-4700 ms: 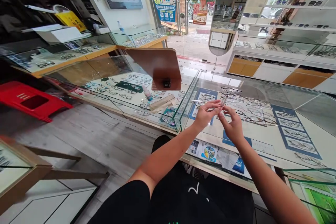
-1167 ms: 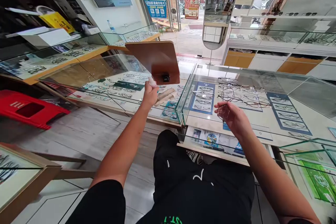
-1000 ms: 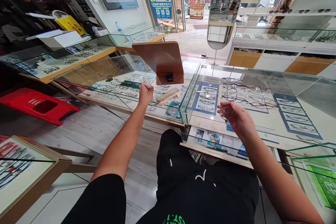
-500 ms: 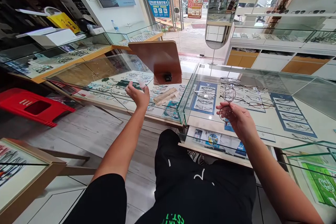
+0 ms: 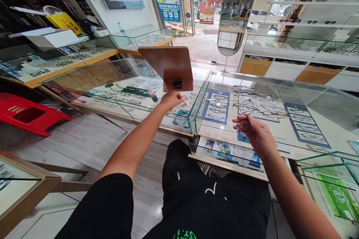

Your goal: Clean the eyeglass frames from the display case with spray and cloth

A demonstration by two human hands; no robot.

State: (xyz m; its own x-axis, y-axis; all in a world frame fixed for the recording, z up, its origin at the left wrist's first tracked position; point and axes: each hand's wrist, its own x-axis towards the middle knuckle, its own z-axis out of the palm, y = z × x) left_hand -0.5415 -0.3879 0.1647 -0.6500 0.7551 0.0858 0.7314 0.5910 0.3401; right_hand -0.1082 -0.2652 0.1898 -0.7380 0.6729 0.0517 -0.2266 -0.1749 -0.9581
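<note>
My left hand point(image 5: 171, 101) is over the glass counter, on the tan cloth point(image 5: 179, 105), its fingers curled toward it; the fingertips are partly hidden. A small bottle point(image 5: 152, 94) stands to its left on the glass. In my right hand point(image 5: 256, 130) is a pair of round thin-rimmed glasses point(image 5: 242, 127), pinched near the bridge and held up over the right part of the counter. Behind my left hand stands the brown mirror point(image 5: 171, 65), its back facing me.
The glass display case point(image 5: 209, 82) holds rows of glasses. Several loose glasses point(image 5: 266, 108) lie beyond my right hand. A red stool point(image 5: 30, 114) is at the left, an open drawer point(image 5: 230, 157) below the counter, and a tall oval mirror point(image 5: 231, 39) farther back.
My left hand has left the small bottle on the counter and moved right to the tan cloth. My right hand still holds the glasses, now slightly lower.
</note>
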